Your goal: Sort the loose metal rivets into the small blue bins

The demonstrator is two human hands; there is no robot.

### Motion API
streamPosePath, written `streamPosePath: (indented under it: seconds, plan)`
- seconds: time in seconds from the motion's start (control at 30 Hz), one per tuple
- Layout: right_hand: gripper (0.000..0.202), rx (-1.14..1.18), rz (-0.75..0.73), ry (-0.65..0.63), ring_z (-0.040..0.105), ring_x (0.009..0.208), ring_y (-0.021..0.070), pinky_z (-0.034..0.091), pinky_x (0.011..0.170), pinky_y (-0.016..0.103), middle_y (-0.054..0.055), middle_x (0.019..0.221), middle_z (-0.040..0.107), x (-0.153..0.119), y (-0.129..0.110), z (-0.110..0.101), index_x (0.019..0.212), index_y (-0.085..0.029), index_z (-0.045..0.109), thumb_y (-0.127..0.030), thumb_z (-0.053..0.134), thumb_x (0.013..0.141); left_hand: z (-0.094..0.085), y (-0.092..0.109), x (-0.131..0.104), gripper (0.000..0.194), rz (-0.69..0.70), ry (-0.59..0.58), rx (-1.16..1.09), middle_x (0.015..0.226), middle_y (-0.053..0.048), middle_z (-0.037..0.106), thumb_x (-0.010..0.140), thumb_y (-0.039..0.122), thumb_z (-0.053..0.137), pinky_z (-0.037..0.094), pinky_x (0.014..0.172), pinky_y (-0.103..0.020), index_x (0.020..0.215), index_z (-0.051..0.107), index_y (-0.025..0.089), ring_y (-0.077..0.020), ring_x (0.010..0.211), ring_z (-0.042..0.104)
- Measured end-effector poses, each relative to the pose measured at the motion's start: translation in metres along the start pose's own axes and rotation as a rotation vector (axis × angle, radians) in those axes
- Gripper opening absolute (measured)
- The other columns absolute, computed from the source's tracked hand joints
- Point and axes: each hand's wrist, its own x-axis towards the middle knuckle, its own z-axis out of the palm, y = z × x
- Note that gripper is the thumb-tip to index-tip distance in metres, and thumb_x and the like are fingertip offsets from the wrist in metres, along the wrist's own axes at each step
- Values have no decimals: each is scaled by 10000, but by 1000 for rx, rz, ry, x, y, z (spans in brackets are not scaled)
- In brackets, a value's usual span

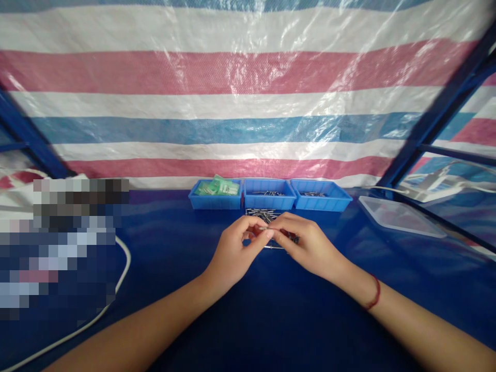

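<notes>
**Sm. metal piece pinched btwn both hands, above desk**

L hand (237, 244) & R hand (309, 240) meet mid-view over the blue desk (232, 325). Both grasp a sm. metal piece (264, 228): L thumb & fingers pinch it, R fingertips close on its R end. Long axis runs approx. L–R, across the view; mostly covered by fingers, so can't tell which end is which, nor any exact tilt.

Loose pile of thin metal parts (262, 213) on desk just beyond & partly under hands, parts pointing various ways. Behind it, 3 blue bins in a row: L bin (216, 203) w/ green packets (219, 186), mid bin (269, 203) & R bin (323, 204) w/ sm. metal bits, too sm. to ID.

Clear flat tray (401, 217) lies R of bins, well apart. White cable (128, 258) curves along desk on L side. Red cord (376, 293) round R wrist. Striped sheet (232, 72) hangs behind bins.
</notes>
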Motion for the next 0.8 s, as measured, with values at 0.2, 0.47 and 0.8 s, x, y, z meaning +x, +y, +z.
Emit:
streamPosePath:
  seconds: [0.2, 0.47, 0.8]
  plan:
    - [278, 287, 330, 228, 506, 580, 116, 401, 548, 246, 7, 669, 579, 6, 18, -2, 800, -164, 638, -413, 522, 836, 0, -3, -3, 280, 133, -82, 383, 972, -43, 624, 838, 259, 555, 440, 818, -334, 1113, 556, 208, -188, 906, 575]
    - [220, 573, 717, 633, 385, 464, 64, 304, 409, 198, -25, 591, 463, 15, 62, -38, 741, -148, 618, -367, 601, 763, 1, -10, -3, 242, 132, -235, 740, 1081, -63, 597, 856, 300, 519, 411, 836, -416, 1047, 660, 249, -246, 983, 534]
    - [307, 570, 693, 516, 364, 432, 58, 260, 413, 216, -24, 570, 462, 14, 55, -28, 737, -130, 610, -405, 499, 814, -1, -4, -1, 185, 164, -284, 777, 1024, -23, 614, 891, 294, 502, 376, 770, -355, 873, 681, 251, -218, 953, 533]
